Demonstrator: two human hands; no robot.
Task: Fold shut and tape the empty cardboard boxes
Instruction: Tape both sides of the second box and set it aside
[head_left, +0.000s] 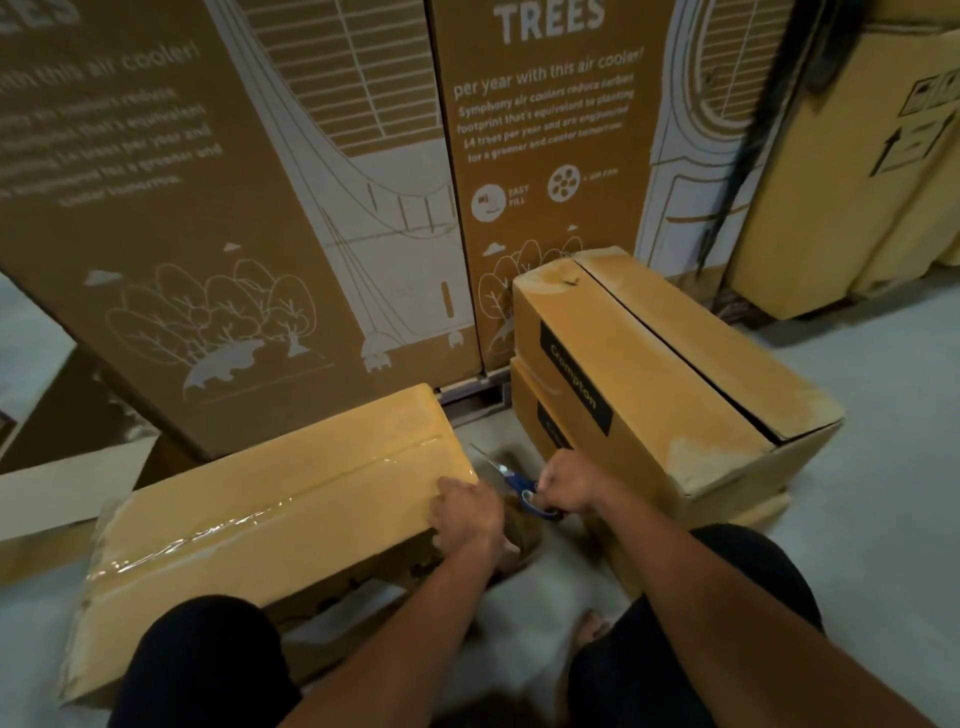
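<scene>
A long cardboard box (249, 499) lies on the floor in front of me, its flaps folded shut. Clear tape (270, 512) runs along its top seam. My left hand (467, 517) is pressed on the box's right end and wraps over the corner; something brown, perhaps a tape roll (522, 530), sits blurred beneath it. My right hand (569, 488) grips blue-handled scissors (511, 480), blades pointing up-left beside that end. To the right, a second box (665, 358) marked "Crompton" rests on another one, its top flaps folded with a dark gap along the seam.
Tall printed air-cooler cartons (291, 197) stand close behind the boxes. Yellow cartons (862, 197) are stacked at the far right. A flat cardboard piece (62, 483) lies at the left. My knees in dark shorts (208, 670) frame the bottom. Grey floor (883, 441) extends to the right.
</scene>
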